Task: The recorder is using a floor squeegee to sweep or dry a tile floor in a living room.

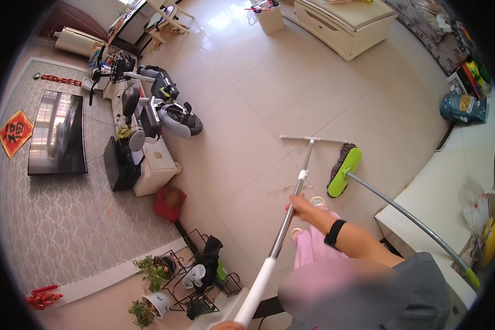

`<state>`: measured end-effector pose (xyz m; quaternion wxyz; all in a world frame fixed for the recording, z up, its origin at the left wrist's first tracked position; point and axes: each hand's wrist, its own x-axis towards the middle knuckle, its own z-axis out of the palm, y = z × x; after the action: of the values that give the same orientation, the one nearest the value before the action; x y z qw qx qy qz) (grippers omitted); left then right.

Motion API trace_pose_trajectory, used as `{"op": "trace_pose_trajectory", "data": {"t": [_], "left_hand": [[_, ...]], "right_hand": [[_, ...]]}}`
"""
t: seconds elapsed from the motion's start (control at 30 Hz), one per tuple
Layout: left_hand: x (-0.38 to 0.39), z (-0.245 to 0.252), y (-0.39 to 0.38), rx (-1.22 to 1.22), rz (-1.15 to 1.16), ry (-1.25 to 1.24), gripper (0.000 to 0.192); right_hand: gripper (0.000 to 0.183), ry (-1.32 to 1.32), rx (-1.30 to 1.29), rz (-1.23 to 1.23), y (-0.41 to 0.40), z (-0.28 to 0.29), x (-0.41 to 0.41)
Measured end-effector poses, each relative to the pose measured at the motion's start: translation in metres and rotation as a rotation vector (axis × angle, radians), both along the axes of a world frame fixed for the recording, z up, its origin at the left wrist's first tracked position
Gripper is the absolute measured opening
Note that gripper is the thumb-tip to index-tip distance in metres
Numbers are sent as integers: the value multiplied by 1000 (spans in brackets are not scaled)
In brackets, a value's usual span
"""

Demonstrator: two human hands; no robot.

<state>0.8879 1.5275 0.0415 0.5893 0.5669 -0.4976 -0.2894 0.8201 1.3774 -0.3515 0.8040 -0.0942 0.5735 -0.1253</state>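
Observation:
A long silver and white pole [278,237] runs up from the bottom edge to a wide T-shaped floor squeegee head [312,138] on the tiles. My right hand [299,206] grips the metal part of the pole, below its white joint. Only part of my left hand [227,326] shows at the bottom edge, closed around the white handle end. Right of the squeegee, a mop with a green head [345,172] and grey chenille fringe lies on the floor, its fringe close to the squeegee's right end. The mop's grey pole [408,214] slants over the white ledge at right.
An electric scooter [156,99] stands by a low cabinet [154,167] at left. Potted plants on a black wire stand [177,284] are at lower left. A cream drawer cabinet [346,24] and a bin [270,20] stand at the top. A white ledge [433,185] borders the right.

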Motion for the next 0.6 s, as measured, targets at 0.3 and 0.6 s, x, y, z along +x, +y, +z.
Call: {"op": "trace_pose_trajectory", "data": {"t": [0.3, 0.6], "left_hand": [[6, 47, 70, -180, 196, -38, 32], [36, 29, 104, -247, 2, -12, 37]], "right_hand": [[27, -47, 239, 115, 111, 59, 36], [40, -180, -183, 210, 88, -45, -128]]}}
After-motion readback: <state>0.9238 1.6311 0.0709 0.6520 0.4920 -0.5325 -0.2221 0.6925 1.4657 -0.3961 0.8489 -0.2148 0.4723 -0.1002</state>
